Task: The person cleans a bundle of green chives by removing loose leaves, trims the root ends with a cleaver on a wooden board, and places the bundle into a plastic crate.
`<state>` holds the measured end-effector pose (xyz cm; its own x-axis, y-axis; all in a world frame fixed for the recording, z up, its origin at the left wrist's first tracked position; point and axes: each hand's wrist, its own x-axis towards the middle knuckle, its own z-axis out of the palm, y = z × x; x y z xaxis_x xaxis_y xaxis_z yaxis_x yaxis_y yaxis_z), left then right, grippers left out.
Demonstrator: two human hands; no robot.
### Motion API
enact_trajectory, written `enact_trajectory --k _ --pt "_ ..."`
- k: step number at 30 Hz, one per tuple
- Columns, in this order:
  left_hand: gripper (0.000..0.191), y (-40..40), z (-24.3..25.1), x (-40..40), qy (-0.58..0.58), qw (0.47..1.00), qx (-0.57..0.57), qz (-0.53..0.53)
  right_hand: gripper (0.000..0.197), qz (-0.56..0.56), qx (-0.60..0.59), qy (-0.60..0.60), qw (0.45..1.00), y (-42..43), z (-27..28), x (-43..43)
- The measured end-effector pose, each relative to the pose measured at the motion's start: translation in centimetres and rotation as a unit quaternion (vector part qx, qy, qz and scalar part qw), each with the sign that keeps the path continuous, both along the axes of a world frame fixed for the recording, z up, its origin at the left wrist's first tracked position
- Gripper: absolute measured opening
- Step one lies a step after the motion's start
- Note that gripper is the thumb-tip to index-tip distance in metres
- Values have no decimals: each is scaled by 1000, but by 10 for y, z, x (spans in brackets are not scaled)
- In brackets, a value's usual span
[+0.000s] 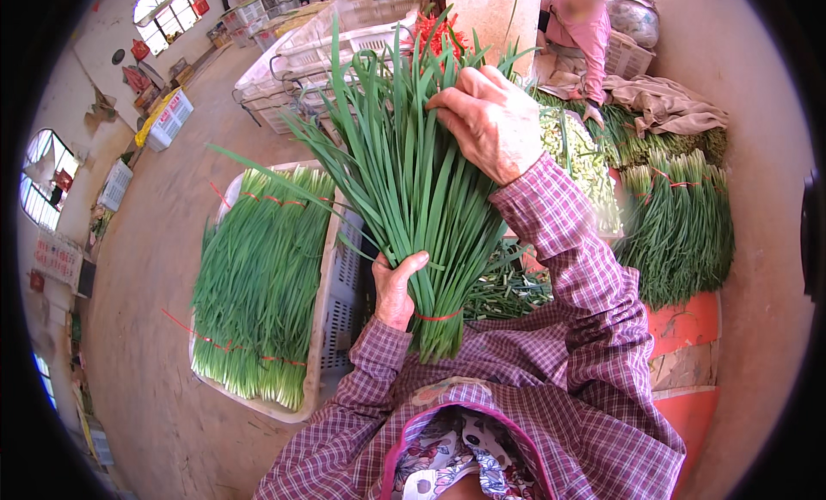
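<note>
A bundle of garlic chives [413, 203] stands upright in front of my chest, its leaf tips fanned out away from me. My left hand [397, 287] grips it low down, thumb across the leaves. Just below that hand a red tie [439, 316] circles the stalks near their cut ends. Up among the leaves on the right side, my right hand [487, 122] pinches some blades between thumb and fingers. Behind the bundle, loose leaf trimmings [510, 290] lie in a heap, partly hidden by my sleeve.
A white plastic crate [316, 371] packed with tied chive bundles stands on my left. More bundles [684, 235] lie at right on red-and-brown boards. Pale trimmings [574, 158] sit beyond my right forearm. Large crates [348, 45] stand ahead, near red ties [439, 35]. Another person [584, 42] reaches into greens.
</note>
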<state>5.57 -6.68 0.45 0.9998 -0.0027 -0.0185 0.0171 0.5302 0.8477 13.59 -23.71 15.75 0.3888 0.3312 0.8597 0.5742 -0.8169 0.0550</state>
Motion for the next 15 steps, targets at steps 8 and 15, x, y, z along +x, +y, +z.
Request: enact_trajectory --k 8,15 --pt "29 2 -11 -2 7 1000 20 4 22 195 283 196 918 -26 32 -28" --pt "29 -6 -14 -3 -1 1000 19 -2 16 0 114 124 986 15 6 -16"
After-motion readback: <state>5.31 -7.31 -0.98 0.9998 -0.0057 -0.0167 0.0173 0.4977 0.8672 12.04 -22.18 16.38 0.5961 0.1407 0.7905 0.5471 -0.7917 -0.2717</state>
